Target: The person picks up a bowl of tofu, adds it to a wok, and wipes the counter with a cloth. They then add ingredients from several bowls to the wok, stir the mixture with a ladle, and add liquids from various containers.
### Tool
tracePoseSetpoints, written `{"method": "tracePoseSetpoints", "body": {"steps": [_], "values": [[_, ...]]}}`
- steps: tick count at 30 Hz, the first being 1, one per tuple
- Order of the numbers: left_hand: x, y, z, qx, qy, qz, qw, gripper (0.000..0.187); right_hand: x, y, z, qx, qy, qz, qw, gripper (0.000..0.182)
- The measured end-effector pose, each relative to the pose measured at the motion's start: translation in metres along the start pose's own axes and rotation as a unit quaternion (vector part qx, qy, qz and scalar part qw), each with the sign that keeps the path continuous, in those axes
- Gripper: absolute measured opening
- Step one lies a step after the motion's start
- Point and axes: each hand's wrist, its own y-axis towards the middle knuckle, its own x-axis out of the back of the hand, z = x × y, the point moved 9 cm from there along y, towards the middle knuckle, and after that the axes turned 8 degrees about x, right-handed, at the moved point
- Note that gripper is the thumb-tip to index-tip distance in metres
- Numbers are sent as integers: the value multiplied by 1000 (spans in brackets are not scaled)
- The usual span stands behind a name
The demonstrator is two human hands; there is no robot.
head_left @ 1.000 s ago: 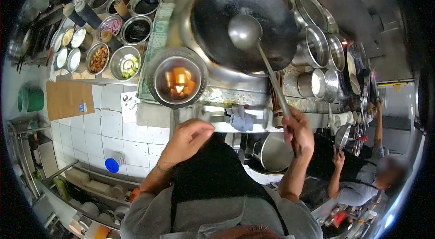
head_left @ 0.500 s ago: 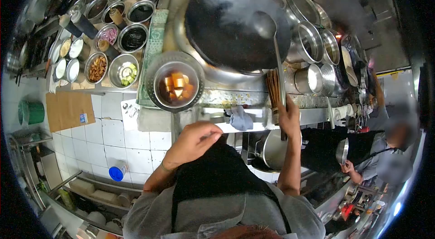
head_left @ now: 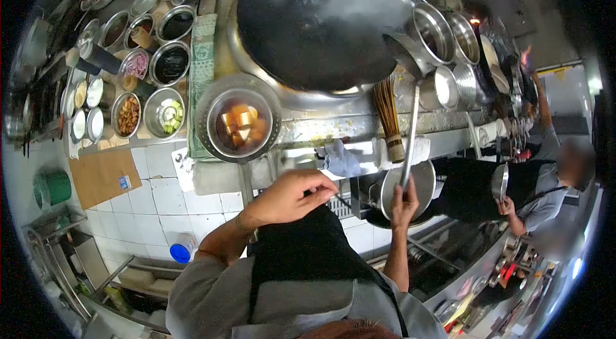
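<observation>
My right hand (head_left: 403,205) is closed around the long metal handle of a ladle (head_left: 412,130). The blurred ladle bowl is at the wok's right rim, beside the steel pots. A large dark wok (head_left: 308,37) sits on the stove, with thick steam over its far part. My left hand (head_left: 292,196) hovers in front of the counter, loosely curled, a gap between thumb and fingers, nothing visibly held. Ahead of it, a perforated strainer (head_left: 206,122) rests on the counter, with browned chunks (head_left: 244,122) in dark liquid at its middle.
A bamboo wok brush (head_left: 387,111) and a grey cloth (head_left: 341,159) lie along the counter edge. Left are bowls of chopped green vegetable (head_left: 171,117) and brown pieces (head_left: 128,114). Several steel pots (head_left: 434,34) stand right. A co-worker (head_left: 545,178) holds a metal bowl (head_left: 500,182).
My right hand has drawn the ladle toward me and to the right, from over the wok to its edge. My left hand has shifted slightly right. More steam covers the wok.
</observation>
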Motion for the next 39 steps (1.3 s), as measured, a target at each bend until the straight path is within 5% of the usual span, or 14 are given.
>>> {"method": "tracePoseSetpoints", "body": {"steps": [8, 12, 14, 16, 20, 25, 26, 28, 29, 31, 33, 35, 38, 39], "values": [[-57, 8, 10, 25, -32, 85, 996, 12, 63, -18, -39, 73, -244, -45, 966, 39], [-99, 14, -1, 37, -8, 129, 991, 15, 46, -16, -111, -41, -226, -61, 971, 29], [-125, 13, 5, 81, -2, 145, 986, 14, 50, -20, -38, 155, -369, -88, 912, 29], [-148, 19, -5, 52, 81, 155, 983, 12, 88, -43, -36, 154, -320, -184, 916, 27], [-195, 16, 24, 107, 109, 203, 967, 16, 204, -160, -158, -99, -257, -304, 912, 25], [-274, 4, 19, 120, 159, 298, 934, 19, 348, -411, -219, -284, -284, -514, 758, 25], [-295, 0, 16, 116, 176, 323, 923, 19, 370, -471, -229, -284, -307, -595, 686, 25], [-334, -5, 17, 103, 209, 371, 899, 20, 391, -579, -273, -321, -22, -736, 596, 40], [-354, -7, 9, 95, 216, 383, 893, 21, 393, -615, -286, -317, 142, -779, 522, 48], [-395, -16, -6, 80, 229, 407, 881, 21, 431, -681, -293, -245, 179, -817, 491, 48], [-425, -22, -4, 40, 254, 432, 864, 24, 449, -721, -278, -235, 274, -864, 350, 56], [-451, -29, -4, 27, 275, 461, 843, 24, 471, -769, -274, -152, 275, -907, 280, 53], [-482, -45, -3, 41, 314, 481, 817, 24, 499, -818, -284, -172, 291, -894, 294, 48], [-488, -49, 0, 46, 333, 487, 806, 23, 500, -844, -308, -179, 321, -891, 266, 33]]}}
